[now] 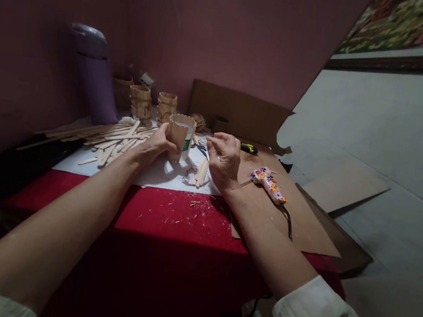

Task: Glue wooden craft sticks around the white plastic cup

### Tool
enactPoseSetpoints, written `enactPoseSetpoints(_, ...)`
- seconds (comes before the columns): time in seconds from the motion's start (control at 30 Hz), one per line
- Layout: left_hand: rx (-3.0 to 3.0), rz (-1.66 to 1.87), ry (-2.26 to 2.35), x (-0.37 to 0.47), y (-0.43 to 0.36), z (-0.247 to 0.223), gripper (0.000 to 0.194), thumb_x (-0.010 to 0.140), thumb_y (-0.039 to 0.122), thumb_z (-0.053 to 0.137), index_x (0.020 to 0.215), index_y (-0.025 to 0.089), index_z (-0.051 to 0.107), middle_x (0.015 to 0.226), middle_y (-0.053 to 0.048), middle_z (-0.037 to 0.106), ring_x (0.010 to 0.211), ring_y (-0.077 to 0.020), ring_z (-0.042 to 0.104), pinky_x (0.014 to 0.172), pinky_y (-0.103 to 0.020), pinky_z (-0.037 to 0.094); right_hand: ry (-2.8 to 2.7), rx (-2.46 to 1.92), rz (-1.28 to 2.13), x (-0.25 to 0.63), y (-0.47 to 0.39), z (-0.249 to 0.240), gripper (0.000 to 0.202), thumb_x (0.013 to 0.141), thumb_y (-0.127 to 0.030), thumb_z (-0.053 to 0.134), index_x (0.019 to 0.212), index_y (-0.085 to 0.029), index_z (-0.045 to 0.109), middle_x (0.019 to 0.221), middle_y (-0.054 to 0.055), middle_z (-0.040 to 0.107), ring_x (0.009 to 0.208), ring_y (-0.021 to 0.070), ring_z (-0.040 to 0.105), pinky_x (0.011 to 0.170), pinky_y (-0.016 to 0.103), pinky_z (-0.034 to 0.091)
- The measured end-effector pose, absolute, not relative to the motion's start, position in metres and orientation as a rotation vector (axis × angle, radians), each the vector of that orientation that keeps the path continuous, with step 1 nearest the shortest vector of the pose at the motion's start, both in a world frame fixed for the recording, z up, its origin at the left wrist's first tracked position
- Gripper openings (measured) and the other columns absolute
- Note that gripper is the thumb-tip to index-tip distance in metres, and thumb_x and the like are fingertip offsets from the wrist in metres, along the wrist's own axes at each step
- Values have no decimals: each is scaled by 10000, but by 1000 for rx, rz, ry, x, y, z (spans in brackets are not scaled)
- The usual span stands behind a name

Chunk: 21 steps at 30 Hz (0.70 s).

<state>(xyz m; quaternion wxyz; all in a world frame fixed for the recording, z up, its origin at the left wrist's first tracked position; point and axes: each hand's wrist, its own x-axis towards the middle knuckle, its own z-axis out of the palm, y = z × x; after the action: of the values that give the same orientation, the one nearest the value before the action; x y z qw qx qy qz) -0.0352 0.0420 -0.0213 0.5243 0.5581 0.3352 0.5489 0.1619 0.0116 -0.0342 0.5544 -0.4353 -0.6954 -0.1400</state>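
My left hand (161,144) is wrapped round the left side of a cup (177,139) covered partly with upright wooden sticks. A bare strip of the cup with a green mark faces right. To its right my right hand (224,158) is raised with thumb and fingertips pinched together, apart from the cup; what they hold, if anything, is too small to tell. Below and between the hands a few short wooden sticks (201,173) lie on the white paper (152,175). A large loose pile of sticks (111,144) spreads out left of the cup.
A flower-patterned glue gun (269,185) lies on cardboard (286,218) at the right, near a yellow-black cutter (249,148). Behind stand stick-covered cups (140,104), a twine ball (198,122) and a tall purple container (97,84). Wood bits lie on the red cloth (168,227).
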Motion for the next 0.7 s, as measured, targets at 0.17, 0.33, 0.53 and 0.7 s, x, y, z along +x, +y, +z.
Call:
enactPoseSetpoints(0.17,1461,1355,868,-33,39,-17,863,424,87,711,1251,215,502,1062,-69,642,841,-227,599,700,-330,471,-1641,-1022,-386,162,13,-35,231,989,-337,570,954,-262,785,1049,88,697,1029,258,606,924,471,524)
enactPoseSetpoints(0.33,1506,1349,993,-33,35,-14,803,437,75,717,1210,199,542,942,-52,641,782,-222,569,671,-335,449,-1645,-1030,-427,161,14,-36,210,979,-321,591,940,-250,785,1037,88,700,1024,254,616,921,464,532)
enactPoseSetpoints(0.53,1470,1342,903,-35,35,-15,775,456,57,722,1198,209,560,936,-56,650,840,-250,585,739,-376,483,-1659,-1021,-373,162,13,-36,211,974,-322,594,948,-247,789,1052,97,685,1031,261,596,924,472,523)
enactPoseSetpoints(0.7,1433,1308,852,-37,44,-21,727,463,54,709,1164,186,574,960,-65,655,864,-260,607,756,-388,499,-1674,-1035,-355,163,13,-36,209,974,-314,592,952,-250,790,1056,99,674,1044,264,584,941,472,507)
